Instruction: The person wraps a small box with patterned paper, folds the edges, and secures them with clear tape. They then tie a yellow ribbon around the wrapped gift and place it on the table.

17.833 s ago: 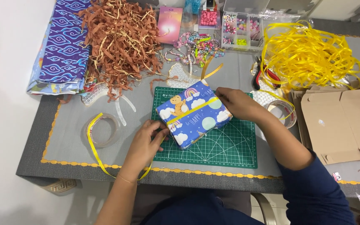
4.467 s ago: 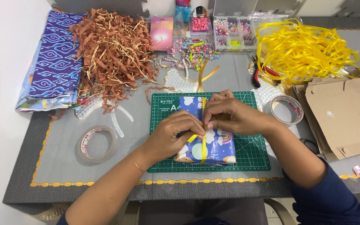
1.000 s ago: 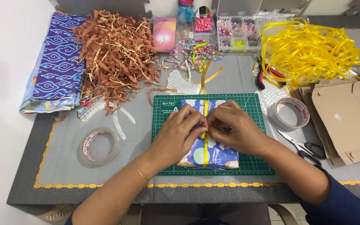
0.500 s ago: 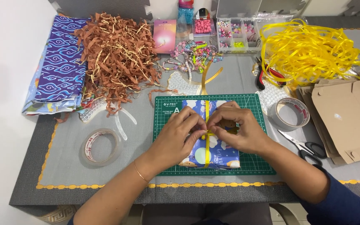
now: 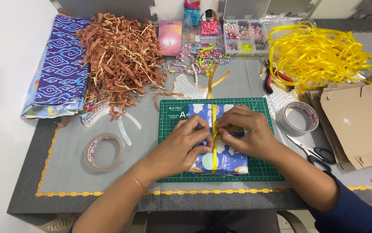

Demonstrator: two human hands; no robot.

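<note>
Hands meet over the wrapped gift box [image 5: 222,162] on the green cutting mat [image 5: 261,170]: left hand [image 5: 186,144] and right hand [image 5: 246,133] each grip pinched on yellow ribbon [image 5: 214,118]; scissors [image 5: 313,152] at 3 o'clock.

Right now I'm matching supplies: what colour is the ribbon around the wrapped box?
Yellow ribbon, seen clearly in the head view.

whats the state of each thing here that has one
gift box: wrapped, lying flat on the cutting mat
yellow ribbon: run lengthwise over the box
left hand: pinching the ribbon
right hand: pinching the ribbon
scissors: closed
bead organiser: lid up
</note>
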